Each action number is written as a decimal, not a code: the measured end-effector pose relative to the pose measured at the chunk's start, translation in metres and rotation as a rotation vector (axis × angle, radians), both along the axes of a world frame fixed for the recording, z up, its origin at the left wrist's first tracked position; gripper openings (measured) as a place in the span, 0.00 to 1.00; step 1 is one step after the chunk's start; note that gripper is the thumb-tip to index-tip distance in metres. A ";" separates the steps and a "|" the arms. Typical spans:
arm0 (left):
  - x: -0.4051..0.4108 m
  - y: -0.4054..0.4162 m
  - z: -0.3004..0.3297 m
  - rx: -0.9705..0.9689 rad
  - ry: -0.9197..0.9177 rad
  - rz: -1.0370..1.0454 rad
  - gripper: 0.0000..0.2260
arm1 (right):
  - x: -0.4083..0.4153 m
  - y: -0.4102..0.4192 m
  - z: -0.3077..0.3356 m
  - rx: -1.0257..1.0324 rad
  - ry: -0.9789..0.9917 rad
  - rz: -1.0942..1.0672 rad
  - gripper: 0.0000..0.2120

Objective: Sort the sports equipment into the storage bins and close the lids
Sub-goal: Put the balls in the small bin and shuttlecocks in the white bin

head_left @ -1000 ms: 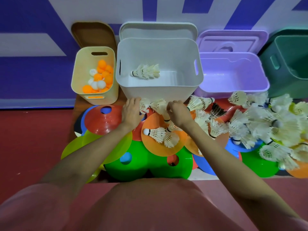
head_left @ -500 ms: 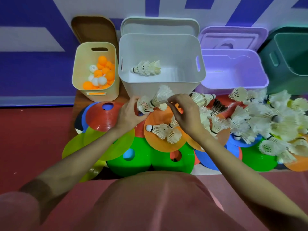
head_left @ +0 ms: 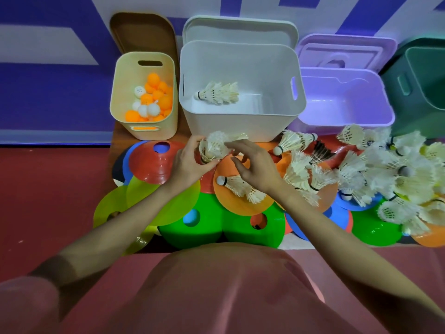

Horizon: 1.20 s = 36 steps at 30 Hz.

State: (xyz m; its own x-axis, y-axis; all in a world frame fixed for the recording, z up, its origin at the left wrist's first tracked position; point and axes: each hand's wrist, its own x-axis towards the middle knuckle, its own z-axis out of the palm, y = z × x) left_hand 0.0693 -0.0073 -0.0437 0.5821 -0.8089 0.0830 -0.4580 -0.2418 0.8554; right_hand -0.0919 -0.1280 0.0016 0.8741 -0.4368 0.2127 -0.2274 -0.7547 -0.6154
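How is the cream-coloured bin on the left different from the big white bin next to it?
The cream bin is smaller and narrower than the white bin. The cream bin holds orange and white balls; the white bin holds only a short stack of shuttlecocks. The cream bin's brown lid differs in colour from it, while the white bin's lid matches. Both stand open, lids propped behind, with handle slots in their walls.

Person in a pink short-sleeved top (head_left: 216, 292); cloth plain, no print or logo visible. Sleeve (head_left: 26, 307) ends high on the left arm, blurred at near left. Forearms bare. Left hand (head_left: 186, 165) and right hand (head_left: 258, 165) ungloved.
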 end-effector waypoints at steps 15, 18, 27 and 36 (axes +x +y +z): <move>-0.008 0.015 0.002 0.011 0.068 0.156 0.23 | 0.044 -0.006 -0.013 0.294 0.349 -0.629 0.12; -0.009 0.018 0.002 0.038 0.042 0.147 0.24 | 0.051 -0.009 -0.021 0.279 0.373 -0.638 0.09; -0.001 0.028 -0.003 0.090 0.044 0.179 0.26 | 0.029 -0.004 -0.010 0.301 -0.006 -0.571 0.06; -0.003 0.022 -0.001 0.083 0.036 0.138 0.25 | 0.010 0.015 0.009 -0.080 -0.097 -0.151 0.05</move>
State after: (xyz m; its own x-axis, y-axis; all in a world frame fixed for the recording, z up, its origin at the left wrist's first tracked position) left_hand 0.0663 0.0147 -0.0451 0.6895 -0.7243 -0.0040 -0.3848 -0.3710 0.8451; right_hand -0.0815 -0.1127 0.0107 0.7736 -0.5397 0.3321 -0.2845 -0.7641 -0.5790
